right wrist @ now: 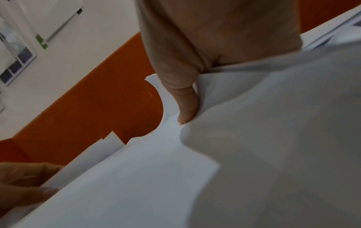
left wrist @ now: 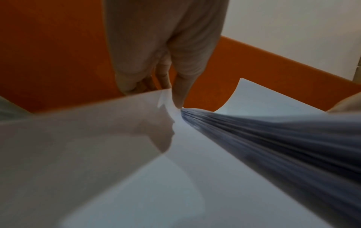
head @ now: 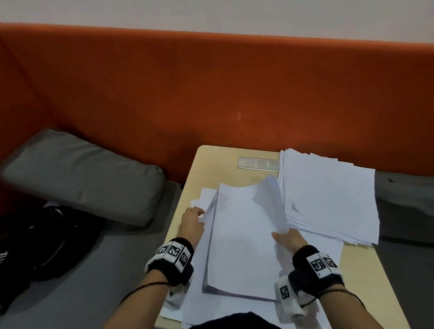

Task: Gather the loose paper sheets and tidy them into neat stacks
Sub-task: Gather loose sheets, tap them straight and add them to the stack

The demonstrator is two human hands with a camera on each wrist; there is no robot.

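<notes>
A thick bundle of white sheets [head: 243,239] stands tilted up off the small wooden table [head: 211,161], its top corner curling over. My left hand [head: 193,221] grips its left edge, thumb [left wrist: 180,92] pressed on the sheet edges [left wrist: 273,138]. My right hand [head: 288,239] holds the right edge, thumb [right wrist: 185,101] on the front sheet [right wrist: 136,185], fingers hidden behind. More loose sheets [head: 311,313] lie flat under the bundle. A second, roughly squared pile of paper [head: 328,195] lies at the table's back right.
An orange upholstered backrest [head: 213,90] rises behind the table. A grey cushion [head: 83,172] and a black bag [head: 43,242] lie on the seat to the left. A dark cushion [head: 411,208] sits right of the table. A cable-port plate [head: 257,163] is set in the table's back.
</notes>
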